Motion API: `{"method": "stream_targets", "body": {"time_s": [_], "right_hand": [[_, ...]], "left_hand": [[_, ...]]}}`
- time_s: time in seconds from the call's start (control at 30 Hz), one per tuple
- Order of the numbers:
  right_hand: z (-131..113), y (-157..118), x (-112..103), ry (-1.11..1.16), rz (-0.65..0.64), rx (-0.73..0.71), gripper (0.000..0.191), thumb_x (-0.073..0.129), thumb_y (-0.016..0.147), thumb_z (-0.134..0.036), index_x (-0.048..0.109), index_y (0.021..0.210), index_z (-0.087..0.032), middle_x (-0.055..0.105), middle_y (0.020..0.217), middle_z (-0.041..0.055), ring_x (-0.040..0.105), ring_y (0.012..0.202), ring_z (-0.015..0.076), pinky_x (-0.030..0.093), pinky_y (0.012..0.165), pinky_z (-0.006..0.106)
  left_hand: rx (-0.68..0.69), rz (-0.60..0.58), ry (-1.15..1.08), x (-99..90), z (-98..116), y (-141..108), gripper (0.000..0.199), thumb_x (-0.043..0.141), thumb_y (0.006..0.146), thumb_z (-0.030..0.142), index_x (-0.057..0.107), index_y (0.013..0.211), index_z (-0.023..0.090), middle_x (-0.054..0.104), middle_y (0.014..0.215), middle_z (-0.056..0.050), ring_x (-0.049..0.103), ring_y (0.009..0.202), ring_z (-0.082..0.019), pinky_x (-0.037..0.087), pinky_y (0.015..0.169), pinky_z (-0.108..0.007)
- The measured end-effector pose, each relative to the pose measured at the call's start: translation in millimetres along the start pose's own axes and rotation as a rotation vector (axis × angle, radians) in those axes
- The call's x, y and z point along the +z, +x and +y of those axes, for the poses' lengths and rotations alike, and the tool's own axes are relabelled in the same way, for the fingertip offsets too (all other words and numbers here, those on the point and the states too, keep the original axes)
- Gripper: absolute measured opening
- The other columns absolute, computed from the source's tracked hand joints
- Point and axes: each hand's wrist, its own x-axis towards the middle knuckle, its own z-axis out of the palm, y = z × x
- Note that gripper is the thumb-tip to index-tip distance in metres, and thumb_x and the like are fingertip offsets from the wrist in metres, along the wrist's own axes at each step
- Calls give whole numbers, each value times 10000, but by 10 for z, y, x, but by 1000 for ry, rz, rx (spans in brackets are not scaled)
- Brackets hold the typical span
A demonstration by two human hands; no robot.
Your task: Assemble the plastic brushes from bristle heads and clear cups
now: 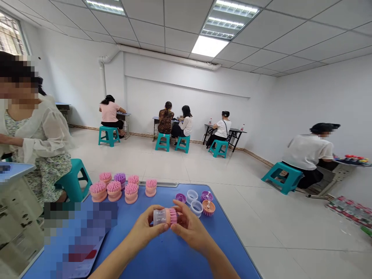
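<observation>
Over the blue table my left hand (145, 226) grips the clear cup end of a pink bristle brush (166, 217), which lies sideways. Fingers of my right hand (190, 228) close round its bristle end. Several finished-looking pink brushes and a purple brush (119, 179) stand upright at the table's back left. Right of my hands lie two clear rings (197, 208), a purple cap (180, 198), and purple and orange bristle heads (208, 208) turned bristles down.
The blue table (162, 255) bears a blurred flat item (84, 248) at left. A person (37, 135) sits close on the left; others sit on teal stools farther off. Packed bottles (351, 213) stand on the floor at right.
</observation>
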Motion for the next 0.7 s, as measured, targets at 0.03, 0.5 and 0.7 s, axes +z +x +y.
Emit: {"method": "stream_targets", "body": {"time_s": [0.03,0.5,0.7], "right_hand": [[-1,-1,4,6,-4,-9,563,630,681,-443,439,1168,-234,530,1018,70,553,741,139,450,606,254],[-42,-14,25,43,-76,58,483,629,694,-416,482,1120,-243,546,951,40,549,771,149,457,681,278],[-109,13,-4,-28,-104,151,465,395,783,-566,568,942,-164,529,692,0,520,512,100,437,510,245]], "left_hand": [[0,4,-9,-1,0,-2,437,694,608,344,477,946,172,535,776,-2,484,705,-137,376,621,-238],[3,-37,-20,7,-29,-16,475,702,603,308,470,999,184,541,876,-20,518,765,-154,428,659,-264],[6,-69,20,20,-14,-25,464,691,602,253,483,1011,186,545,855,-6,518,736,-137,432,640,-245]]}}
